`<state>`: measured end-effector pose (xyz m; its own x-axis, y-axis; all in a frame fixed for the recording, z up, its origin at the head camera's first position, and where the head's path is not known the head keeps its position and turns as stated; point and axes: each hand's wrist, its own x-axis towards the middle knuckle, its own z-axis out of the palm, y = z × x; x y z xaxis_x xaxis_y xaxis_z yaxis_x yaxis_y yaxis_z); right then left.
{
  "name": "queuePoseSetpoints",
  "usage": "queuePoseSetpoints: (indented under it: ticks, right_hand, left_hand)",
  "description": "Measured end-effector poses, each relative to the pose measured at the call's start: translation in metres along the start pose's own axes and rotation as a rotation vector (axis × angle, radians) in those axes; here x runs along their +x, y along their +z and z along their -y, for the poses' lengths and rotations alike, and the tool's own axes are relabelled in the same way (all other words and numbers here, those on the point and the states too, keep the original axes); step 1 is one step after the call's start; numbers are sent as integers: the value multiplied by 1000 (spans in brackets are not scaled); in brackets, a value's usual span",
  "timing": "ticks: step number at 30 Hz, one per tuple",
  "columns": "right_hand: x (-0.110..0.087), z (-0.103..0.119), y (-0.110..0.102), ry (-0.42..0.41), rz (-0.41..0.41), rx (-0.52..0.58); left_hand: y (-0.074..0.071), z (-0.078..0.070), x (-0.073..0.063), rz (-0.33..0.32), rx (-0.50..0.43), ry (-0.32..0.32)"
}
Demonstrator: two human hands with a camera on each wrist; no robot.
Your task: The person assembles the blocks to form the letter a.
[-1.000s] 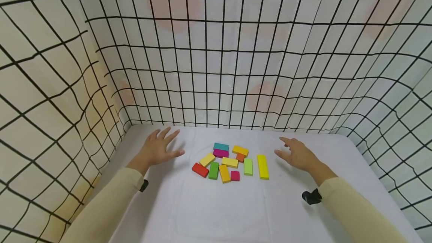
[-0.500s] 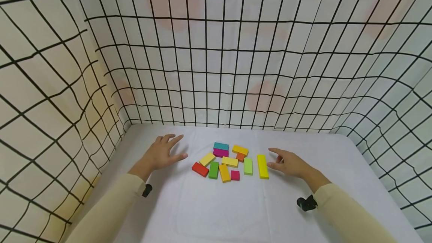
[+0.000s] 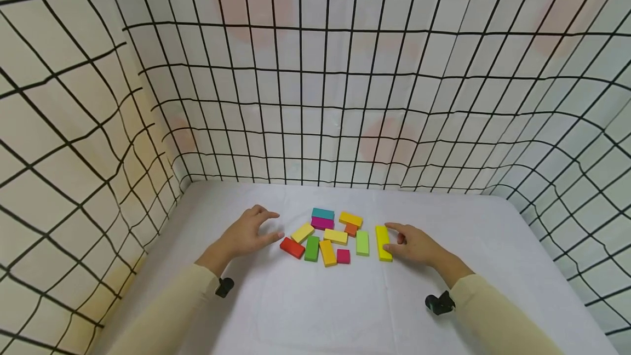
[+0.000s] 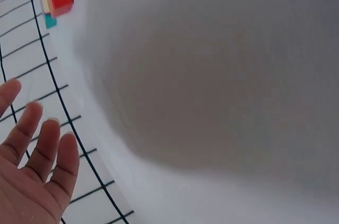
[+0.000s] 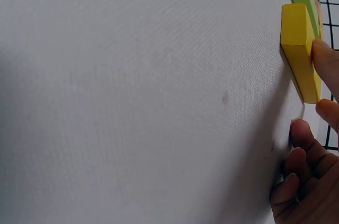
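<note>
In the head view, my left hand (image 3: 246, 233) hovers left of the blocks with fingers spread and holds nothing. Its thumb tip is near a red block (image 3: 292, 248). My right hand (image 3: 414, 244) is at the long yellow block (image 3: 383, 244), which lies flat at the right end of the group. In the right wrist view, the thumb (image 5: 326, 60) touches the upper side of the yellow block (image 5: 297, 28). The index fingertip (image 5: 326, 108) is by its far end, and the other fingers are bent loosely below. No grip around the block shows.
Several blocks lie close together mid-table: teal (image 3: 322, 213), magenta (image 3: 322, 223), green (image 3: 312, 248), light green (image 3: 362, 243), orange (image 3: 327, 253) and pink (image 3: 343, 256) among them. A black wire grid (image 3: 315, 108) encloses the white table (image 3: 305, 311) at the back and sides.
My right hand has moved left and nearer, from beside the long yellow block to touching it. The left hand has moved right towards the red block. The blocks have stayed in place.
</note>
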<state>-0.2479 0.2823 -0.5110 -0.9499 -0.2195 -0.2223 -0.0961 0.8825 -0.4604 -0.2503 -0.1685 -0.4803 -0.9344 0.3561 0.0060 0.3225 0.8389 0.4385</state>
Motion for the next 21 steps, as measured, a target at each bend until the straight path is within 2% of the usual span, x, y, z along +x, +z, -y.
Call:
queuePoseSetpoints:
  ticks: [10,17,21]
  right_hand:
    - [10,8,2,-32,-18,-41]
    - [21,17,5,-22,-13,-47]
    - [25,21,7,-17,-18,-46]
  left_hand:
    - [15,-22,4,57,-48,100]
    - [24,-40,7,68,-100,145]
    - [32,-48,9,81,-94,153]
